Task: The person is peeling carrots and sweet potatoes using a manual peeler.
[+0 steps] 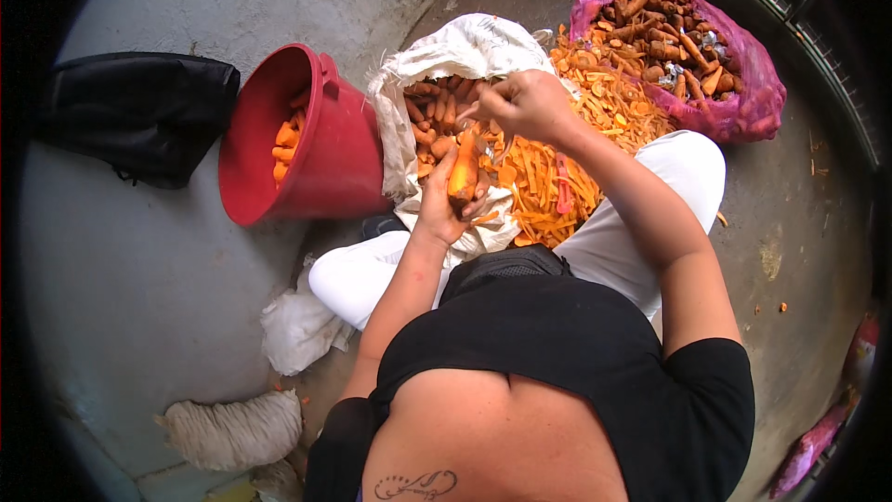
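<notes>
My left hand (pixel 444 203) grips a thick, partly peeled carrot (pixel 464 171) from below, its bright orange end towards me. Just above and to the right, my right hand (pixel 527 103) is bent at the wrist with its fingers curled. Whether anything sits in those fingers is unclear; a thin strip seems to hang beneath them. Behind both hands, an open white woven sack (pixel 481 42) holds several unpeeled carrots (pixel 435 108). Orange peelings (pixel 540 202) are heaped in front of my lap, and a pinkish-red plastic tool (pixel 563 183), perhaps a peeler, lies on them.
Left of the sack, a tilted red bucket (pixel 341 153) contains peeled carrot pieces (pixel 284 150). A black bag (pixel 150 115) lies beside it. At the far right, a pink mesh sack (pixel 756 101) is full of carrots. White bundled bags (pixel 233 430) rest on the floor at lower left.
</notes>
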A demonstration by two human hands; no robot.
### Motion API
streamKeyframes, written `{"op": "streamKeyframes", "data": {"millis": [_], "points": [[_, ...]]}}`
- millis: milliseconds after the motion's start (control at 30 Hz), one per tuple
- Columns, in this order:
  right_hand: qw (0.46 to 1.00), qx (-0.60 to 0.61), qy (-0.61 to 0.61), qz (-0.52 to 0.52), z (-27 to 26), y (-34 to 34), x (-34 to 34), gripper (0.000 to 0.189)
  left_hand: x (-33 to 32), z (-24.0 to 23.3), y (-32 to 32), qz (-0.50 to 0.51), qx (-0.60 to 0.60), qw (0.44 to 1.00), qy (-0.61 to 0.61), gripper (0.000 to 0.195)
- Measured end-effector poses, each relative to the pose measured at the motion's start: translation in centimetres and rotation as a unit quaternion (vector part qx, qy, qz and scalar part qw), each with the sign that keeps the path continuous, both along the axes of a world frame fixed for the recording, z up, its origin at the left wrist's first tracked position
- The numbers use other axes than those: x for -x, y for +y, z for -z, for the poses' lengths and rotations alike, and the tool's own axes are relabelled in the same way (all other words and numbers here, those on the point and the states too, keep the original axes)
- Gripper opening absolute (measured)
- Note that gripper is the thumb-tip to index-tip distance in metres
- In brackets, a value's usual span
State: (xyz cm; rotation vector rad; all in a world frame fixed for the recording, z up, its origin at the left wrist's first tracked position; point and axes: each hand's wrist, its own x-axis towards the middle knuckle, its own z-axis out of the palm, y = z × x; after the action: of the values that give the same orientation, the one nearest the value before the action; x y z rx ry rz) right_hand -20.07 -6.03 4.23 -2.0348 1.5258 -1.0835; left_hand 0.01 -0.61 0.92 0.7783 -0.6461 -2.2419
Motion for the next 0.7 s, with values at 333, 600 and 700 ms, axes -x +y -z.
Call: {"op": "streamKeyframes", "data": {"millis": [333, 600, 700], "points": [[0.976, 0.177, 0.005, -0.128, 0.3, 2.2, -2.1, 0.032, 3.6, -3.0, 1.0, -0.197, -0.109, 0.968, -0.111, 0.036], [0.998, 0.038, 0.046, -0.025, 1.3, -1.7, 0.6, 0.030, 1.0, -1.7, 1.3, 0.038, 0.061, 0.996, 0.047, 0.042], [0.981, 0.063, 0.164, 0.086, 2.5, -3.9, 2.9, 0.035, 2.2, -3.9, 1.8, 0.037, 0.050, 0.998, 0.013, 0.041]]}}
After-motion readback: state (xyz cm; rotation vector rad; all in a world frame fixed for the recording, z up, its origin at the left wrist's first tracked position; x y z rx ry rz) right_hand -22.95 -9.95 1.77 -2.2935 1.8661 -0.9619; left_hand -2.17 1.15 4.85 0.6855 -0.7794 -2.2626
